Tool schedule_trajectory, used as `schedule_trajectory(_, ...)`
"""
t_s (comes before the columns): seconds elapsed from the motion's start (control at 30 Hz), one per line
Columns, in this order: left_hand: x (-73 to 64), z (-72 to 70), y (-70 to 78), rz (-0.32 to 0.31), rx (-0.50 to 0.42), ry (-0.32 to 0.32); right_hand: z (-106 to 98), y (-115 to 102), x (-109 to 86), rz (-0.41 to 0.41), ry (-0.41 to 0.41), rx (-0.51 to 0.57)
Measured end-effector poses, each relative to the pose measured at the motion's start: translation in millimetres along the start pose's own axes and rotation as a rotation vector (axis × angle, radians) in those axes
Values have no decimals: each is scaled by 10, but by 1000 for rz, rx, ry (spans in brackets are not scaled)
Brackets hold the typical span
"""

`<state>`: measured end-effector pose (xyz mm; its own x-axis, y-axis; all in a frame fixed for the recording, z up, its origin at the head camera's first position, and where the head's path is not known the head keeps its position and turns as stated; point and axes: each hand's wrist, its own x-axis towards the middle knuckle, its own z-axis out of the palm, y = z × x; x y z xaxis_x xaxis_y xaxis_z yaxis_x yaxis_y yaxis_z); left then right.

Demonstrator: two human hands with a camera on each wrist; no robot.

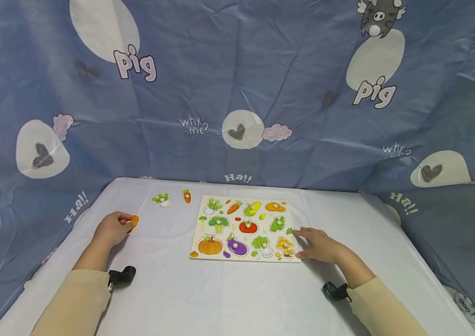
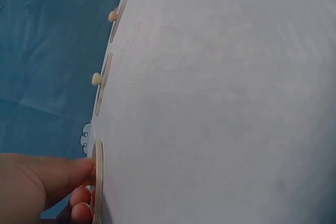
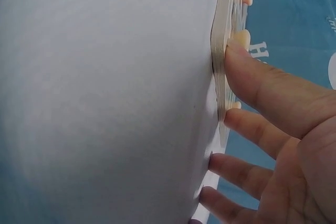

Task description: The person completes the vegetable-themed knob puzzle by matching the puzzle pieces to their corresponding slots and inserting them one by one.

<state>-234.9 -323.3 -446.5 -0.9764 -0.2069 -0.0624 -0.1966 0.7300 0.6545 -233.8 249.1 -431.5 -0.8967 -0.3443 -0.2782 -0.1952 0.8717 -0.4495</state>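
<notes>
My left hand (image 1: 112, 228) pinches a rounded orange wooden puzzle piece (image 1: 135, 223) on the left of the table. In the left wrist view this piece (image 2: 98, 182) stands edge-on, thumb and fingers on its face. My right hand (image 1: 321, 245) is at the right edge of the vegetable puzzle board (image 1: 203, 231), fingers spread. The right wrist view has the thumb and a fingertip at the side of the board (image 3: 218, 56), with other fingertips on the cloth. Knobbed pieces such as the tomato (image 1: 248, 227), broccoli (image 1: 218, 223) and eggplant (image 1: 237, 247) lie in the board.
A white radish piece (image 1: 162, 200) and a carrot piece (image 1: 187, 196) lie loose between the left hand and the board. White cloth (image 1: 157, 289) covers the table. A blue printed curtain (image 1: 203, 158) hangs behind it.
</notes>
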Motion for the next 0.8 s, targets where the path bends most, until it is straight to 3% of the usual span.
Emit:
schedule_trajectory(0.4,-55,-13,25,41,35,19,-6,1,-10,-4,1,-5)
schedule_trajectory(0.8,-55,13,56,124,22,-16,-7,29,7,-18,5,-5)
